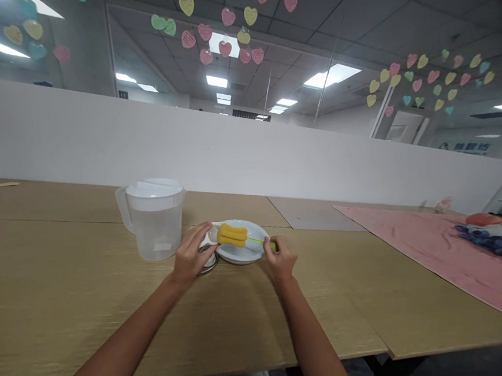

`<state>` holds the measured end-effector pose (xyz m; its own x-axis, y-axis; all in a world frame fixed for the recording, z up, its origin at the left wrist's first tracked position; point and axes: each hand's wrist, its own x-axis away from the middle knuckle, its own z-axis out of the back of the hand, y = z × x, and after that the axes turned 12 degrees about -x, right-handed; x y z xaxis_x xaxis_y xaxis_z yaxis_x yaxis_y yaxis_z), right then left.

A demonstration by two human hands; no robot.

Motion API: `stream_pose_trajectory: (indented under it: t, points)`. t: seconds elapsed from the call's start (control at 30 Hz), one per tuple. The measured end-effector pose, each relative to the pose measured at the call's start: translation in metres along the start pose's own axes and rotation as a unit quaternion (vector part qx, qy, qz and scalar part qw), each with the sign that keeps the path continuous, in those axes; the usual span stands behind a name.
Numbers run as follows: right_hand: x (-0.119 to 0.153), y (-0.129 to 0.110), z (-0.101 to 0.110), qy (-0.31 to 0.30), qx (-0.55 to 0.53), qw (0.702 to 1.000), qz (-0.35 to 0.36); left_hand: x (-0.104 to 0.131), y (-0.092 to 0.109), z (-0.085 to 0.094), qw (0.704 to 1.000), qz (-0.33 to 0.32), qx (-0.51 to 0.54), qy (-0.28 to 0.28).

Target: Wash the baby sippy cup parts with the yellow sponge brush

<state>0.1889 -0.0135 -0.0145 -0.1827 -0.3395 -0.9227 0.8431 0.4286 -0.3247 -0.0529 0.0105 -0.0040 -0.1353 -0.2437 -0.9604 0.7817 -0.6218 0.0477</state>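
Observation:
My left hand (193,251) is closed around a small whitish, partly see-through cup (213,234), tipped on its side with its mouth to the right. My right hand (279,256) grips the thin green handle of a sponge brush (232,234). The brush's yellow sponge head is at the mouth of the cup; how far it reaches inside I cannot tell. Below them a shallow white bowl (244,260) rests on the table. Partly hidden beneath my left hand lies a round metal-rimmed item (209,265), its kind unclear.
A lidded translucent pitcher (158,233) holding clear liquid stands left of my hands. On the right a pink cloth (420,244) covers part of the wooden table (113,314), with a blue-and-white bundle (494,241) on it. A white low wall (231,155) runs behind.

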Motion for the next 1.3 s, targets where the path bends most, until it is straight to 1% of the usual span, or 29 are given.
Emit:
stream_pose_trajectory:
  t: [0.13,0.23,0.33,0.4,0.5,0.63,0.7,0.77,0.83,0.9,0.93,0.97,1.0,1.03,1.07,1.1,1.13,1.23,1.3]
  points:
    - [-0.003,-0.002,0.001,0.024,0.07,0.995,0.069,-0.001,-0.01,0.003,0.994,-0.096,-0.018,-0.04]
    - [-0.004,-0.005,0.0,0.026,0.083,0.99,0.112,0.0,-0.014,0.002,0.987,-0.154,-0.03,-0.029]
    - [-0.002,-0.009,-0.002,0.031,0.069,0.984,0.159,0.001,-0.014,-0.001,0.98,-0.193,-0.04,-0.009]
    - [0.001,-0.013,-0.005,0.029,0.055,0.98,0.189,0.002,-0.012,-0.003,0.978,-0.207,-0.034,-0.005]
    - [0.004,-0.021,-0.01,0.025,0.038,0.974,0.22,0.003,-0.005,-0.005,0.978,-0.204,-0.028,-0.007]
    - [0.004,-0.028,-0.014,-0.008,0.013,0.962,0.274,0.003,-0.001,-0.006,0.974,-0.226,-0.022,-0.012]
    - [0.004,-0.028,-0.013,-0.014,0.019,0.963,0.269,0.002,-0.002,-0.005,0.972,-0.235,-0.022,-0.017]
    - [0.003,-0.024,-0.012,-0.001,0.044,0.972,0.229,0.0,-0.006,-0.004,0.973,-0.227,-0.035,-0.018]
    - [0.003,-0.017,-0.009,0.016,0.084,0.984,0.157,-0.001,-0.01,-0.002,0.974,-0.217,-0.056,-0.015]
    - [0.001,-0.011,-0.006,0.033,0.125,0.991,0.045,-0.002,-0.014,-0.001,0.974,-0.212,-0.074,-0.013]
    - [0.0,-0.007,-0.005,0.037,0.142,0.989,-0.03,-0.003,-0.016,0.0,0.974,-0.211,-0.082,-0.013]
    - [-0.002,-0.004,-0.003,0.038,0.155,0.98,-0.117,-0.003,-0.019,0.0,0.974,-0.209,-0.089,-0.013]
    - [-0.004,0.0,0.0,0.035,0.163,0.964,-0.206,-0.003,-0.021,0.001,0.974,-0.207,-0.096,-0.015]
    - [-0.006,0.004,0.002,0.031,0.168,0.943,-0.286,-0.003,-0.024,0.001,0.973,-0.205,-0.101,-0.019]
    - [-0.008,0.008,0.005,0.021,0.169,0.92,-0.353,-0.003,-0.027,0.001,0.973,-0.204,-0.102,-0.023]
    - [-0.01,0.012,0.007,0.012,0.171,0.905,-0.39,-0.004,-0.029,0.001,0.974,-0.203,-0.101,-0.028]
    - [-0.011,0.016,0.009,0.001,0.17,0.895,-0.412,-0.004,-0.031,0.002,0.974,-0.202,-0.098,-0.031]
    - [-0.01,0.027,0.01,-0.039,0.166,0.884,-0.436,-0.005,-0.029,0.002,0.981,-0.177,-0.075,-0.022]
    - [-0.007,0.031,0.008,-0.068,0.165,0.876,-0.447,-0.006,-0.023,0.002,0.99,-0.132,-0.051,-0.006]
